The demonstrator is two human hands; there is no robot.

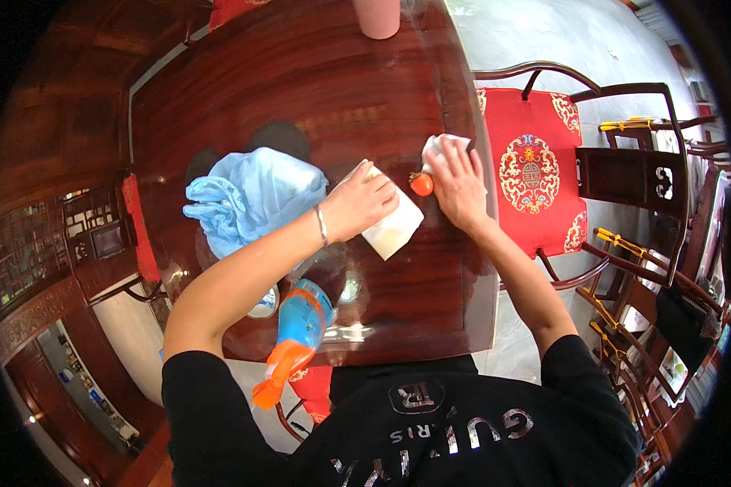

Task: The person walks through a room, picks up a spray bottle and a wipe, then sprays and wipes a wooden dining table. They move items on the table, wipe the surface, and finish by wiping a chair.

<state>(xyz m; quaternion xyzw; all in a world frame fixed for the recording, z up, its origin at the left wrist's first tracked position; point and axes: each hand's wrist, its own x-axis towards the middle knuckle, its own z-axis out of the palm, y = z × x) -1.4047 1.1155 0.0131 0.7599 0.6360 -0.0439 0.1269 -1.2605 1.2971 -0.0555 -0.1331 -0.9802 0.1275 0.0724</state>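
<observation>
My left hand [365, 204], with a silver bangle at its wrist, grips a cream-white packet or box [396, 228] that lies slanted on the glossy dark wooden table [365, 91]. Its fingertips hide part of that thing. My right hand [460, 182] is pressed on a crumpled white cloth or tissue [441, 148] near the table's right edge. An orange-red fruit [421, 184] with a dry brown calyx, like a persimmon, sits beside the right thumb. Just left of my left hand stands a light blue plastic bag [262, 192], bunched up, its contents hidden.
A blue spray bottle with an orange head [304, 313] stands near the front edge, beside a roll of tape [267, 302]. A pink cup [378, 18] is at the far edge. A wooden armchair with a red cushion [533, 170] stands close on the right.
</observation>
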